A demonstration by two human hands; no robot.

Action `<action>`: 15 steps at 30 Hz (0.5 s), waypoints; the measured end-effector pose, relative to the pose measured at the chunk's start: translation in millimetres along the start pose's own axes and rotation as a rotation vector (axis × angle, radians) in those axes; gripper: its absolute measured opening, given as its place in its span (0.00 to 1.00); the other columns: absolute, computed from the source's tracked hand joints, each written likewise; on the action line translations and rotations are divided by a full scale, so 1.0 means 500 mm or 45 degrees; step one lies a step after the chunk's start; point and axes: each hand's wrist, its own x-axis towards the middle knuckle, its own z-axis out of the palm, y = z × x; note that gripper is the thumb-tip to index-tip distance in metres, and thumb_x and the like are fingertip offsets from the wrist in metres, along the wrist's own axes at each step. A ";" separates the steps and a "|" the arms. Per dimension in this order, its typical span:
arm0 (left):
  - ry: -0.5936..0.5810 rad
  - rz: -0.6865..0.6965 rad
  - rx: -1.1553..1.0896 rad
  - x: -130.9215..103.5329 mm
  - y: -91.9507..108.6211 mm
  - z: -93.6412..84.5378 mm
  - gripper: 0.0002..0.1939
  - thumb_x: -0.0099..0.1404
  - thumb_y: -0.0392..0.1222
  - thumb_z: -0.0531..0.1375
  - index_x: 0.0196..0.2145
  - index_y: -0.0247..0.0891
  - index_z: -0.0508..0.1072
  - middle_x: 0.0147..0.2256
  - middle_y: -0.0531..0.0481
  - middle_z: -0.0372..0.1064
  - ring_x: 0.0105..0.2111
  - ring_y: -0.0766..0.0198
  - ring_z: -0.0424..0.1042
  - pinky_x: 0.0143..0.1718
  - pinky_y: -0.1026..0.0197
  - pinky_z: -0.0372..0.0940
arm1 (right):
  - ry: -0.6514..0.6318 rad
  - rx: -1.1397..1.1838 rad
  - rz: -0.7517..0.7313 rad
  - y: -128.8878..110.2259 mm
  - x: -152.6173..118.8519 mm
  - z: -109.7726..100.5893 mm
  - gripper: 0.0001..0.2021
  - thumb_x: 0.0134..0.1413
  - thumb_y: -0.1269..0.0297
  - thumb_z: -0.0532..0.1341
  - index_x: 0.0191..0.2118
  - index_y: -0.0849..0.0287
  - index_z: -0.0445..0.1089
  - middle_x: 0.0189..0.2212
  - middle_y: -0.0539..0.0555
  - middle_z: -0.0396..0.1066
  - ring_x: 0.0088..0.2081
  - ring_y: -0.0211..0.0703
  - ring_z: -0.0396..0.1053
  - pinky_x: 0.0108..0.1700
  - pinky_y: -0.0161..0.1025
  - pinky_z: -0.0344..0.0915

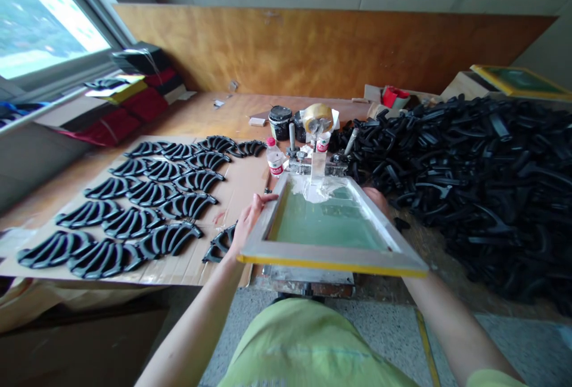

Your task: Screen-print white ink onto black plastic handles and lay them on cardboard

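A silk-screen frame (333,254) with green mesh and a yellow near edge sits in front of me, fixed at its far end to a metal clamp (301,164). My left hand (251,219) is closed on its left side, fingers lying over the rail. On the opposite side, my right hand (376,198) holds the right rail, mostly hidden behind it. White ink (328,189) is smeared across the far part of the mesh, and a pale squeegee (318,168) stands upright in it. Under the frame's near edge, part of a flat base (308,274) shows.
Rows of curved black plastic parts (134,190) lie on cardboard (241,178) at left. At right is a large heap of black parts (487,178). Behind the clamp stand a red-capped bottle (274,159), an ink pot (280,122) and a tape roll (318,118). A wooden board (313,47) closes the back.
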 end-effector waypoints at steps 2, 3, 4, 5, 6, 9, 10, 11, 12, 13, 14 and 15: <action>-0.069 -0.155 0.055 -0.020 -0.055 -0.015 0.29 0.60 0.63 0.55 0.47 0.37 0.75 0.32 0.49 0.73 0.28 0.64 0.68 0.28 0.65 0.62 | 0.202 -0.079 0.038 -0.010 0.036 -0.020 0.17 0.59 0.69 0.51 0.50 0.66 0.71 0.46 0.58 0.71 0.50 0.45 0.67 0.54 0.40 0.64; -0.095 -0.218 0.047 -0.026 -0.086 -0.019 0.30 0.59 0.62 0.58 0.51 0.38 0.72 0.32 0.50 0.73 0.28 0.64 0.68 0.27 0.66 0.61 | 0.281 -0.134 0.018 -0.025 0.057 -0.020 0.17 0.58 0.70 0.54 0.52 0.63 0.70 0.50 0.59 0.68 0.51 0.48 0.66 0.55 0.44 0.63; -0.117 -0.270 0.022 -0.029 -0.119 -0.020 0.33 0.58 0.60 0.59 0.56 0.39 0.68 0.31 0.50 0.73 0.27 0.64 0.69 0.27 0.66 0.61 | 0.317 -0.187 -0.034 -0.045 0.080 -0.014 0.20 0.55 0.70 0.58 0.54 0.60 0.68 0.54 0.60 0.65 0.53 0.50 0.64 0.57 0.48 0.62; -0.135 -0.306 -0.005 -0.029 -0.151 -0.019 0.36 0.58 0.59 0.60 0.60 0.40 0.63 0.31 0.51 0.73 0.27 0.64 0.69 0.26 0.66 0.62 | 0.307 -0.239 -0.105 -0.069 0.102 -0.002 0.24 0.53 0.70 0.61 0.57 0.58 0.65 0.56 0.60 0.61 0.55 0.53 0.62 0.58 0.50 0.60; -0.143 -0.328 -0.018 -0.028 -0.180 -0.017 0.39 0.57 0.58 0.61 0.63 0.40 0.59 0.31 0.51 0.73 0.26 0.64 0.69 0.27 0.66 0.62 | 0.256 -0.286 -0.179 -0.093 0.124 0.014 0.27 0.51 0.70 0.63 0.58 0.58 0.63 0.58 0.61 0.59 0.56 0.55 0.60 0.59 0.52 0.59; -0.107 -0.327 0.040 -0.017 -0.247 -0.010 0.40 0.58 0.58 0.61 0.64 0.40 0.57 0.32 0.50 0.73 0.28 0.63 0.71 0.29 0.64 0.64 | 0.059 -0.421 -0.257 -0.150 0.166 0.065 0.24 0.49 0.73 0.64 0.53 0.61 0.65 0.52 0.64 0.63 0.53 0.57 0.61 0.55 0.52 0.61; -0.090 -0.318 0.077 -0.014 -0.260 -0.008 0.39 0.58 0.59 0.60 0.63 0.40 0.59 0.32 0.50 0.74 0.29 0.62 0.72 0.30 0.64 0.65 | -0.017 -0.450 -0.244 -0.161 0.170 0.080 0.19 0.49 0.73 0.64 0.49 0.61 0.67 0.47 0.63 0.66 0.51 0.56 0.62 0.52 0.50 0.62; -0.081 -0.311 0.112 -0.011 -0.269 -0.008 0.38 0.58 0.59 0.60 0.62 0.40 0.60 0.33 0.50 0.74 0.31 0.62 0.73 0.31 0.63 0.65 | -0.092 -0.465 -0.223 -0.166 0.168 0.092 0.14 0.50 0.73 0.63 0.45 0.61 0.68 0.43 0.62 0.68 0.48 0.55 0.64 0.50 0.48 0.63; -0.081 -0.307 0.135 -0.008 -0.274 -0.008 0.37 0.59 0.59 0.59 0.62 0.41 0.61 0.34 0.49 0.74 0.32 0.61 0.73 0.33 0.63 0.65 | -0.161 -0.467 -0.206 -0.169 0.160 0.101 0.10 0.50 0.73 0.63 0.41 0.60 0.69 0.39 0.60 0.69 0.45 0.53 0.65 0.48 0.46 0.63; -0.086 -0.303 0.149 -0.007 -0.277 -0.008 0.36 0.59 0.59 0.59 0.61 0.41 0.62 0.35 0.49 0.74 0.33 0.61 0.73 0.34 0.63 0.66 | -0.216 -0.459 -0.200 -0.169 0.147 0.108 0.07 0.51 0.73 0.62 0.38 0.59 0.69 0.35 0.58 0.69 0.43 0.51 0.65 0.46 0.44 0.63; -0.088 -0.300 0.154 -0.006 -0.278 -0.008 0.35 0.60 0.59 0.58 0.60 0.40 0.63 0.36 0.49 0.75 0.35 0.61 0.73 0.35 0.63 0.66 | -0.258 -0.444 -0.214 -0.168 0.130 0.112 0.06 0.51 0.74 0.61 0.35 0.58 0.69 0.33 0.57 0.70 0.41 0.50 0.66 0.45 0.42 0.63; -0.088 -0.298 0.153 -0.006 -0.278 -0.009 0.34 0.60 0.59 0.58 0.60 0.40 0.63 0.37 0.48 0.75 0.36 0.60 0.73 0.36 0.63 0.66 | -0.289 -0.428 -0.253 -0.167 0.109 0.113 0.06 0.50 0.76 0.60 0.33 0.58 0.69 0.32 0.56 0.70 0.41 0.49 0.66 0.44 0.41 0.62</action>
